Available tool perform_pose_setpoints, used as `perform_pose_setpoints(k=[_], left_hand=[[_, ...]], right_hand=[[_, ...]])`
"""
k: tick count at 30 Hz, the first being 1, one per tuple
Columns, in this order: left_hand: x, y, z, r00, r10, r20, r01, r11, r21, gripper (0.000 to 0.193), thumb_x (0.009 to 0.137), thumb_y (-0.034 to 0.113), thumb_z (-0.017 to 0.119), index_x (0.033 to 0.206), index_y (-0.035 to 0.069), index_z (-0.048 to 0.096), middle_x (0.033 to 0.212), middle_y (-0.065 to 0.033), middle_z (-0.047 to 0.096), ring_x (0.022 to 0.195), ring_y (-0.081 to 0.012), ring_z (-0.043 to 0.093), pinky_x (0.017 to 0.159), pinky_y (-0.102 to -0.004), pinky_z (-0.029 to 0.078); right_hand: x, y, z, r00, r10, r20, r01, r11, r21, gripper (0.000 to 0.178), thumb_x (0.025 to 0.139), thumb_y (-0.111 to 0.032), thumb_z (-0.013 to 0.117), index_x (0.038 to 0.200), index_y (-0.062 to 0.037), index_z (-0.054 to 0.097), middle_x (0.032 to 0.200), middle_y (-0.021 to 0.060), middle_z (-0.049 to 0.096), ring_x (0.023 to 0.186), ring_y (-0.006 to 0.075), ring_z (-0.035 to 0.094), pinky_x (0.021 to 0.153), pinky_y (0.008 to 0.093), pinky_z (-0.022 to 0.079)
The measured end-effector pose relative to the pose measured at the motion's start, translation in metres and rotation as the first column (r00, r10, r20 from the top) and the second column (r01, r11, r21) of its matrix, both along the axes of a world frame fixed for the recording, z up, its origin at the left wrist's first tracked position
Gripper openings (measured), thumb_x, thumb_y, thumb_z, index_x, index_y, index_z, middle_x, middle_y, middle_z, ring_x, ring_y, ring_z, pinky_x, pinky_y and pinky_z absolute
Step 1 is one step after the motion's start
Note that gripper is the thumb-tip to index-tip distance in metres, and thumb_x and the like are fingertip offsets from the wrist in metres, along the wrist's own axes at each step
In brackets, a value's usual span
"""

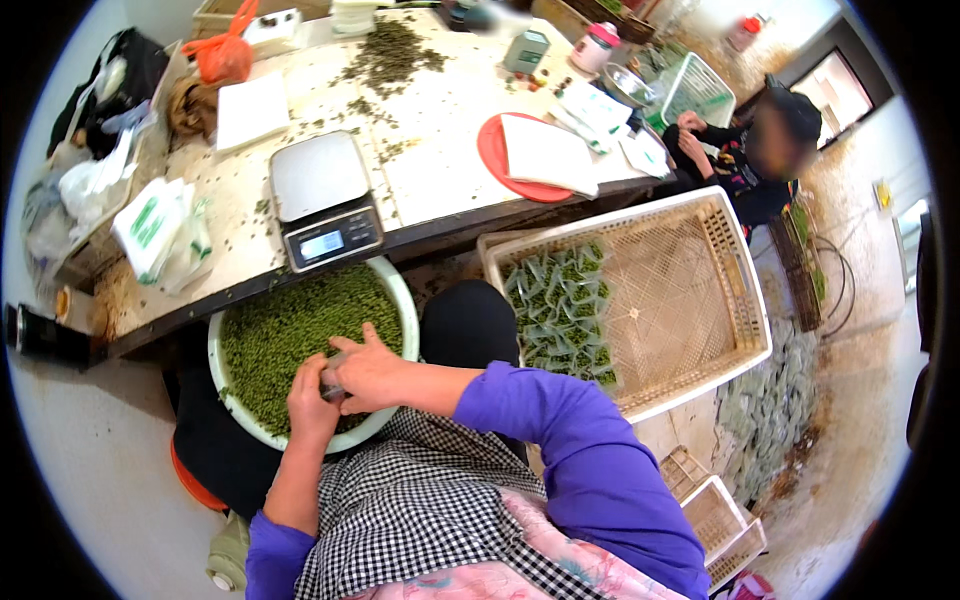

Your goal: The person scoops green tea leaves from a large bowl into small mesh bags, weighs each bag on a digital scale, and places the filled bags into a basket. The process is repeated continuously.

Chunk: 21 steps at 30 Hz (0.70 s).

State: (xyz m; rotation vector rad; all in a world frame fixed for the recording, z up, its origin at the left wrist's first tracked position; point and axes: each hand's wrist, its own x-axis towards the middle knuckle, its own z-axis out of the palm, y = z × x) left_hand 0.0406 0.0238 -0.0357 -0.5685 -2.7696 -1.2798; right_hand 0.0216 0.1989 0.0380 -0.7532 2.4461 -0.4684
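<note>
My left hand [310,395] and my right hand [368,376] meet over a pale round basin [408,340]. It is filled with small green leafy bits [300,310]. Both hands close round a small, see-through plastic bag [331,384], mostly hidden by the fingers. To the right, a beige plastic crate [680,310] holds several clear bags of green bits [558,310] along its left side. A digital scale [325,195] stands on the table edge just beyond the basin.
On the table [440,150] lie a red plate [500,165] with white sheets, plastic bags [160,230] and a dark scattered heap [393,50]. Another person [760,150] sits at the far right. Smaller crates [715,510] stand at lower right.
</note>
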Motion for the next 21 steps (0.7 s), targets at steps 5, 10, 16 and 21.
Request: perform_pose_setpoints(k=[5,10,16,21], left_hand=[[-0.018,0.005,0.036,0.958,0.091,0.273,-0.078,0.995,-0.058,0.056,0.067,-0.007,0.072,0.120,0.004,0.057,0.116,-0.0189,0.063,0.103,-0.0349,0.066,0.082,-0.0391,0.054],[0.000,0.073,0.085,0.941,-0.284,0.182,0.273,0.958,0.085,0.065,0.069,-0.006,0.073,0.130,0.006,0.052,0.127,-0.0145,0.059,0.111,-0.0258,0.064,0.083,-0.0361,0.055],[-0.007,0.095,0.073,0.916,-0.310,0.257,0.238,0.931,0.276,0.067,0.076,-0.010,0.069,0.136,0.008,0.047,0.138,-0.0105,0.053,0.122,-0.0246,0.058,0.091,-0.0353,0.055],[-0.004,0.089,0.048,0.889,-0.250,0.385,0.126,0.939,0.320,0.060,0.080,-0.013,0.064,0.133,0.008,0.048,0.134,-0.0109,0.055,0.121,-0.0235,0.059,0.092,-0.0342,0.055]], right_hand=[[0.021,0.038,0.028,0.895,-0.214,-0.392,0.097,0.950,-0.296,0.036,0.081,-0.031,0.074,0.112,-0.0137,0.070,0.116,0.0090,0.068,0.130,0.0339,0.048,0.109,0.0679,0.026],[0.052,0.092,0.029,0.777,-0.258,-0.574,0.110,0.953,-0.281,0.009,0.073,-0.018,0.070,0.073,-0.0117,0.065,0.072,0.0037,0.063,0.087,0.0251,0.059,0.093,0.0505,0.041],[0.121,0.227,0.054,0.208,-0.523,-0.827,0.658,0.700,-0.277,0.003,0.071,-0.013,0.066,0.071,-0.0117,0.063,0.061,0.0074,0.054,0.063,0.0281,0.058,0.063,0.0431,0.045],[0.184,0.351,-0.004,-0.125,-0.720,-0.683,0.988,-0.029,-0.151,0.013,0.088,-0.016,0.060,0.088,-0.0048,0.067,0.077,0.0188,0.068,0.069,0.0337,0.067,0.061,0.0458,0.052]])
